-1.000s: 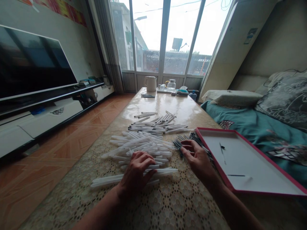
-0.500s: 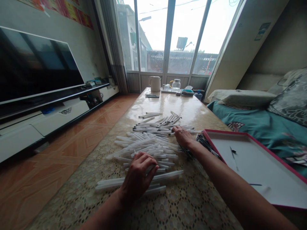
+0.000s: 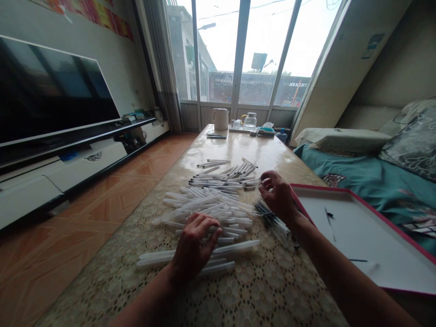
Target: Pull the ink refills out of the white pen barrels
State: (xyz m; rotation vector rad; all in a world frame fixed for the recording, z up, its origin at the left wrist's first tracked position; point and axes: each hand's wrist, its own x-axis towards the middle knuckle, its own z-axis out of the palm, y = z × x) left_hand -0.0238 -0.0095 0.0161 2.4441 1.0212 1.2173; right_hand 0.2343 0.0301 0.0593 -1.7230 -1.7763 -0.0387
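My left hand (image 3: 196, 240) rests low over a heap of white translucent pen barrels (image 3: 204, 206), its fingers bent and its thumb apart; I see nothing gripped. Longer white tubes (image 3: 156, 258) lie beneath and beside it. My right hand (image 3: 275, 193) is raised at the right end of a pile of white pens with dark ends (image 3: 218, 182). Its fingers are curled but apart, with a gap at the thumb and nothing plainly held. Below that hand lies a bundle of thin dark-tipped pen refills (image 3: 272, 220), partly covered by the wrist.
A shallow white box with a red rim (image 3: 350, 193) stands right of the refills, holding a few small dark pieces. At the table's far end are a kettle (image 3: 220, 119), a glass jug (image 3: 250, 121) and a tissue pack (image 3: 266, 131). A sofa (image 3: 354, 168) flanks the table.
My right hand has moved right and lifted off the dark-ended pens, uncovering more of the refill bundle. My left hand has stayed nearly in place, shifting slightly.
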